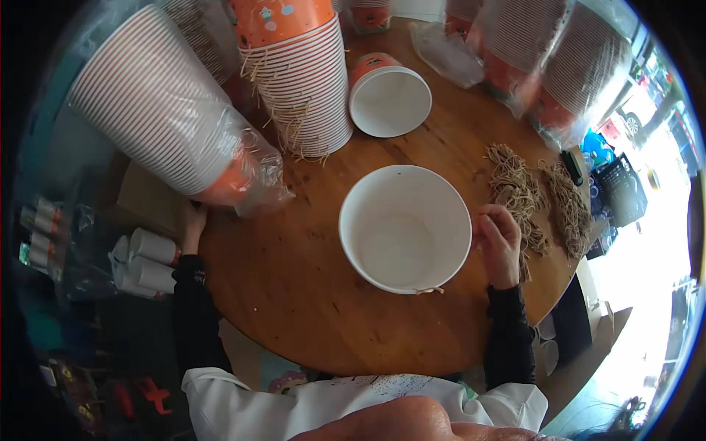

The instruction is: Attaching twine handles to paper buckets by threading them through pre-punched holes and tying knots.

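A large white-lined paper bucket [404,253] stands on the round wooden table, its mouth facing up. A short bit of tan twine [431,290] shows at its near rim. At the bucket's right side is my right hand [500,239], fingers curled and pinched together against the outer wall; what lies between the fingertips is hidden. My left hand [194,225] is at the table's left edge, below a tilted stack of nested paper buckets [158,110] in clear plastic. That stack covers its fingers, so their grip does not show.
Two bundles of tan twine [515,191] lie right of the bucket. Behind it, a smaller orange bucket [391,103] rests tipped over beside a tall upside-down bucket stack [301,88] with twine hanging from it. Bagged stacks [581,66] stand at the far right. The wooden table [294,294] has a curved edge.
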`<act>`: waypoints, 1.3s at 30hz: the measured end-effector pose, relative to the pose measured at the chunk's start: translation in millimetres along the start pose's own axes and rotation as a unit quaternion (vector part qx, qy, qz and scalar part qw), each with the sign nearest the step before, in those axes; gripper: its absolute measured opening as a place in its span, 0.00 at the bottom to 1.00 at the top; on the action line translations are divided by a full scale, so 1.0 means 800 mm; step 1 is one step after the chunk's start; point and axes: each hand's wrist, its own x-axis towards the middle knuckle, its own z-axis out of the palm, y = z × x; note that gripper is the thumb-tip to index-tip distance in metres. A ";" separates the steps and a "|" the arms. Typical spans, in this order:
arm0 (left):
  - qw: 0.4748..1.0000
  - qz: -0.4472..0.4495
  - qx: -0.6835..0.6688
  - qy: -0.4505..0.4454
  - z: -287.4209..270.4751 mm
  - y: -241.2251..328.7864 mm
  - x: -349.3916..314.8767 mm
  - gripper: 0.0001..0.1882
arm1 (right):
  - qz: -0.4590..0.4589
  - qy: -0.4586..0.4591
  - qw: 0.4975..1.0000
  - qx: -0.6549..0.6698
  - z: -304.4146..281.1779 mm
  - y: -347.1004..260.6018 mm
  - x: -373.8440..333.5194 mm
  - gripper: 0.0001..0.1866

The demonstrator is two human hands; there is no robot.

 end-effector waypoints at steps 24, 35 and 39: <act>0.998 -0.052 0.000 -0.043 -0.094 0.278 -0.255 0.19 | -0.263 -0.112 0.938 -0.197 0.044 -0.011 -0.041 0.24; 0.999 -0.013 0.027 -0.018 -0.089 0.279 -0.253 0.14 | -0.328 -0.132 0.909 -0.219 0.040 -0.007 -0.053 0.22; 1.000 -0.006 0.000 0.010 -0.088 0.277 -0.254 0.12 | -0.303 -0.099 0.926 -0.204 0.032 0.003 -0.033 0.18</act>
